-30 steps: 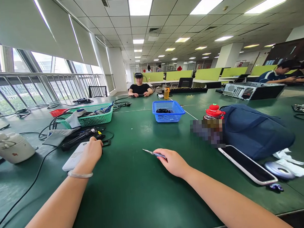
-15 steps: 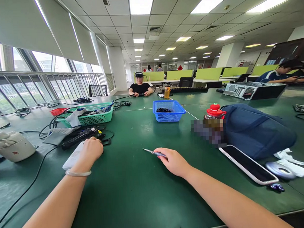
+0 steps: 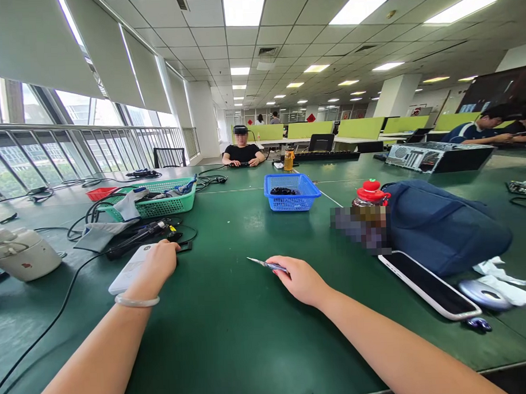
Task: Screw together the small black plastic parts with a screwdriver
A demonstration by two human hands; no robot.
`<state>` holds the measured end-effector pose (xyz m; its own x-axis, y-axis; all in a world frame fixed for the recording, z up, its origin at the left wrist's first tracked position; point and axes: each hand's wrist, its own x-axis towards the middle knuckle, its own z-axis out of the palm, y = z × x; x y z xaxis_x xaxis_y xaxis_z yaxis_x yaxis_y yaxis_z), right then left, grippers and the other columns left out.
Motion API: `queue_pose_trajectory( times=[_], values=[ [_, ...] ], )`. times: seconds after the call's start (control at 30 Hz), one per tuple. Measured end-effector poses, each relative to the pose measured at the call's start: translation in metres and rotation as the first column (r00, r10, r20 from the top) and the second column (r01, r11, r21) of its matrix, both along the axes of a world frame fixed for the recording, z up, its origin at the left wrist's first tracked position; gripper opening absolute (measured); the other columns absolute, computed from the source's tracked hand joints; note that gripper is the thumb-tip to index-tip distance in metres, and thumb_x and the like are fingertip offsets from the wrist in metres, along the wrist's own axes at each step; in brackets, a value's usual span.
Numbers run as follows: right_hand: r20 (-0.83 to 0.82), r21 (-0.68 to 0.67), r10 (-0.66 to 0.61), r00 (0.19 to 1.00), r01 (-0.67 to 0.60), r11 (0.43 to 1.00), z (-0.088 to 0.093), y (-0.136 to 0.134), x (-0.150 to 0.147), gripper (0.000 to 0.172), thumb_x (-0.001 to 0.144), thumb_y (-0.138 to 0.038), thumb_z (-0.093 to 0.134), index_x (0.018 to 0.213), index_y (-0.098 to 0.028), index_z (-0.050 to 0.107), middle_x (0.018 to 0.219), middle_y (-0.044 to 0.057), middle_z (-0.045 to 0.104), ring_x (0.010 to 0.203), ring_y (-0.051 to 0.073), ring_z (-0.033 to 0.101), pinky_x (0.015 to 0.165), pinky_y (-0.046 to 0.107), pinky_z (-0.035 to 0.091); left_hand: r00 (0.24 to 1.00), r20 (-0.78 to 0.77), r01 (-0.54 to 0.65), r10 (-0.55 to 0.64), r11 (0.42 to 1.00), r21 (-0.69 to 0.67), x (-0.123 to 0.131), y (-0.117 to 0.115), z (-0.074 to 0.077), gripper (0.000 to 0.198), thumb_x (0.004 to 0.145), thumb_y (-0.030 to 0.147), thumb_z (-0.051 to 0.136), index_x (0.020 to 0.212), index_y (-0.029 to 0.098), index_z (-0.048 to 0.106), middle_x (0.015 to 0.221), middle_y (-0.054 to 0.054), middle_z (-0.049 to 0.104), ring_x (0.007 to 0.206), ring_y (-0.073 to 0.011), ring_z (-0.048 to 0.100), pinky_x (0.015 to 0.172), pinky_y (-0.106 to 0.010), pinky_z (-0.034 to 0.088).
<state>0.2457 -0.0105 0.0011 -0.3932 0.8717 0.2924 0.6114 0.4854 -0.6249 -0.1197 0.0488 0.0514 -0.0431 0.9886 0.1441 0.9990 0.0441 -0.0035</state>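
Toward the near edge of the green desk [image 3: 233, 336], the right hand [image 3: 301, 282] is lying on the surface, its grip pinching a thin pointed tool [image 3: 265, 263] whose tip is aiming left. Well to its left, the left hand [image 3: 156, 265] is covering a white box [image 3: 127, 274] beside black cables [image 3: 135, 237]; whether that grip is closing, I cannot tell.

Flat white device [image 3: 128, 272]; thin pointed tool [image 3: 264, 263]

Both forearms stretched forward, bare. My left hand [image 3: 159, 262] palm down, fingers curled. My right hand [image 3: 301, 281] low, thumb and forefinger pinched together, knuckles up.
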Motion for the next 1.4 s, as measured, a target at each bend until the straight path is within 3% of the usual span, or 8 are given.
queue_pose_trajectory(
  times=[0.13,0.5,0.83,1.0,1.13,1.4],
  values=[
    [-0.002,0.0,0.003,1.0,-0.003,1.0,0.0,0.0,0.0,0.032,0.092,-0.018,0.046,0.116,-0.028,0.065,0.111,0.002,0.071,0.096,0.019,0.067,0.087,0.035,0.052,0.996,-0.079,-0.046,0.045,0.999,-0.014,0.002,-0.001,0.0,0.042,0.077,0.014,0.047,0.108,0.023,0.073,0.113,-0.009,0.069,0.096,-0.0237,0.068,0.082,-0.028,0.049],
    [0.008,-0.003,0.0,1.0,0.0,1.0,-0.001,0.0,0.0,0.031,0.093,-0.019,0.045,0.116,-0.028,0.065,0.112,0.001,0.071,0.097,0.019,0.067,0.087,0.035,0.052,0.995,-0.086,-0.054,0.052,0.998,-0.016,-0.003,0.003,-0.005,0.043,0.085,0.017,0.047,0.122,0.025,0.067,0.123,-0.01,0.067,0.106,-0.0247,0.065,0.087,-0.029,0.047],
    [0.009,0.014,0.003,1.0,-0.003,1.0,0.0,0.0,0.0,0.033,0.092,-0.017,0.046,0.116,-0.028,0.065,0.111,0.001,0.072,0.096,0.019,0.068,0.086,0.035,0.052,0.999,-0.053,0.005,-0.003,0.999,0.044,-0.007,0.008,-0.005,0.039,0.081,0.019,0.051,0.114,0.024,0.072,0.119,-0.008,0.07,0.109,-0.0259,0.063,0.097,-0.032,0.045],
    [0.011,0.006,0.005,1.0,-0.005,1.0,-0.001,0.0,0.001,0.032,0.093,-0.019,0.046,0.116,-0.028,0.065,0.112,0.001,0.071,0.098,0.02,0.067,0.088,0.036,0.052,0.998,-0.065,-0.019,0.02,1.0,0.007,-0.008,0.009,-0.006,0.034,0.082,0.023,0.051,0.105,0.025,0.075,0.111,-0.007,0.072,0.102,-0.0253,0.065,0.091,-0.031,0.047],
    [0.013,0.008,0.007,1.0,-0.007,1.0,-0.001,0.0,0.0,0.032,0.092,-0.018,0.046,0.116,-0.028,0.065,0.111,0.001,0.072,0.097,0.019,0.068,0.087,0.035,0.052,0.997,-0.061,-0.038,0.038,0.999,-0.003,-0.009,0.012,-0.011,0.036,0.086,0.024,0.046,0.109,0.024,0.074,0.117,-0.009,0.069,0.101,-0.0252,0.066,0.088,-0.031,0.048],
    [0.007,0.0,0.008,1.0,-0.008,1.0,-0.001,0.0,0.001,0.032,0.093,-0.018,0.045,0.116,-0.029,0.064,0.109,0.0,0.072,0.094,0.019,0.068,0.084,0.034,0.052,0.996,0.042,-0.075,0.075,0.997,-0.01,-0.013,0.017,-0.016,0.042,0.08,0.02,0.048,0.114,0.029,0.071,0.124,-0.005,0.068,0.106,-0.0237,0.065,0.086,-0.028,0.049]
  ],
)
